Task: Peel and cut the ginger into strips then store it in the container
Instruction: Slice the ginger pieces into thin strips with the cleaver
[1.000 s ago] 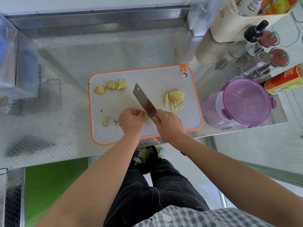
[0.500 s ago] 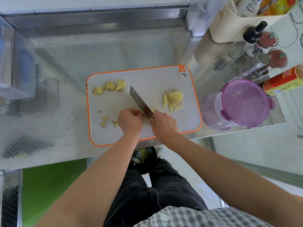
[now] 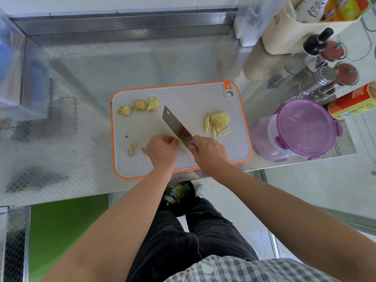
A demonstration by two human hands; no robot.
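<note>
On the orange-rimmed grey cutting board (image 3: pixel 183 94), my left hand (image 3: pixel 161 150) pinches a small ginger piece (image 3: pixel 181 143) against the board. My right hand (image 3: pixel 209 154) grips the handle of a cleaver (image 3: pixel 177 126) whose blade lies against that piece, pointing up and left. A heap of cut ginger strips (image 3: pixel 217 124) lies to the right of the blade. Three ginger pieces (image 3: pixel 139 105) sit at the board's upper left. Small peel scraps (image 3: pixel 132 148) lie left of my left hand. The round container with a purple lid (image 3: pixel 305 127) stands right of the board, lid on.
Steel counter (image 3: pixel 81 149) all around the board. At the back right stand a cream caddy (image 3: pixel 289 27), a dark-capped bottle (image 3: pixel 317 41), a steel shaker (image 3: pixel 319 78), red-topped jars (image 3: pixel 345 73) and a red tin (image 3: pixel 354 102). A clear box (image 3: pixel 18 68) stands at far left.
The cleaver has kept shifting slightly along the ginger piece between frames, the blade rocking by a small amount. My left hand stays on the piece. The pile of strips is unchanged.
</note>
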